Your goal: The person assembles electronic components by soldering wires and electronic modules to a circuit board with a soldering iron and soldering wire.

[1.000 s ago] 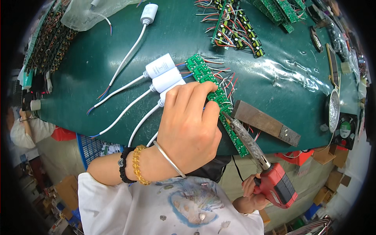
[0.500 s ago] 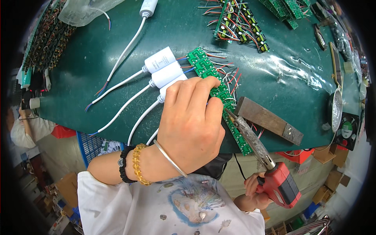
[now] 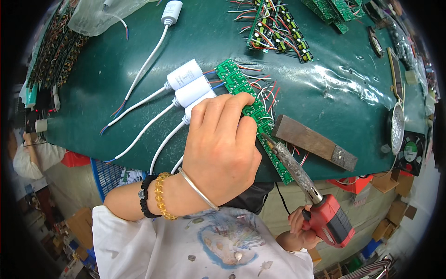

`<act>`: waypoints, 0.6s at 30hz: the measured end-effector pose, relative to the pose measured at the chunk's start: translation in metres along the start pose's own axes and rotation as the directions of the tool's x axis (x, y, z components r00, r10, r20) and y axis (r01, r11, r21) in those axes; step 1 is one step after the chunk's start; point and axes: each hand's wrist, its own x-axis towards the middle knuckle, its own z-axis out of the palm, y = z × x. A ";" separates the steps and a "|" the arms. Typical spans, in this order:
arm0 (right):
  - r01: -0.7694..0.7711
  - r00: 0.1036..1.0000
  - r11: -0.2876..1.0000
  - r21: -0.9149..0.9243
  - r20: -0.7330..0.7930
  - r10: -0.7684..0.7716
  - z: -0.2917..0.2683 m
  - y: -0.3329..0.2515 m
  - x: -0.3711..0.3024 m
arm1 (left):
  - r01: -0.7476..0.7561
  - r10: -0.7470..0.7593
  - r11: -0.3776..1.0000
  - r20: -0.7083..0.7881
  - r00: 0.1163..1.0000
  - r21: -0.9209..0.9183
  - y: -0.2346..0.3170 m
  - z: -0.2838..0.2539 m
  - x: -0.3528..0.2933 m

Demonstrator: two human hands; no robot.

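Note:
A long green circuit-board strip slants across the table, with red, white and black wires sticking out along its right side. Several white cylinders with white cables lie beside its upper left, joined to it by thin coloured wires. My left hand bends over the strip, thumb and fingers closed together at its left edge; what they pinch is hidden. In my right hand is a red-handled soldering iron, gripped by the handle. Its tip is at the strip, just right of my left fingers.
A dark rectangular block lies right of the strip. Wired boards rest at the far side, and another white cylinder at far left. A round metal dish stands at the right edge. Below the table's left edge is a blue basket.
The whole view has shifted slightly, so the strip, cylinders and my left hand appear a little further left. The iron's tip stays at the strip, and both hands keep their grips.

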 end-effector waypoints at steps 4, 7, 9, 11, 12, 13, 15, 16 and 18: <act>0.025 0.999 0.999 -0.038 -0.020 -0.026 -0.026 0.005 -0.015 | -0.006 0.006 1.000 -0.001 1.000 0.001 0.002 0.001 0.000; 0.107 0.994 0.971 -0.214 0.017 -0.106 -0.041 0.013 -0.019 | 0.001 -0.001 1.000 0.007 1.000 0.008 0.001 0.001 0.001; 0.028 0.986 0.993 -0.113 -0.163 -0.046 -0.040 0.017 -0.022 | 0.002 -0.002 1.000 0.014 1.000 0.009 0.001 0.001 0.001; 0.075 0.990 0.991 -0.113 -0.113 -0.088 -0.020 0.007 -0.003 | 0.010 -0.010 1.000 0.023 1.000 0.001 0.001 0.000 0.002; 0.124 0.990 0.987 -0.107 -0.060 -0.131 -0.005 -0.001 0.016 | 0.006 -0.006 1.000 0.026 1.000 0.000 0.002 0.001 0.003; 0.166 0.986 0.981 -0.099 -0.005 -0.168 0.012 -0.010 0.035 | 0.009 -0.009 1.000 0.034 0.999 0.006 0.002 0.001 0.003; 0.255 0.964 0.963 -0.091 0.099 -0.246 0.034 -0.023 0.061 | 0.009 -0.009 1.000 0.047 0.999 -0.004 0.003 0.001 0.004; 0.324 0.945 0.926 -0.194 0.122 -0.305 0.032 -0.023 0.069 | 0.020 -0.020 1.000 0.046 0.999 -0.003 0.002 0.001 0.003; 0.349 0.936 0.914 -0.206 0.128 -0.328 0.037 -0.017 0.085 | 0.033 -0.033 0.999 0.038 0.999 0.007 0.001 0.000 0.002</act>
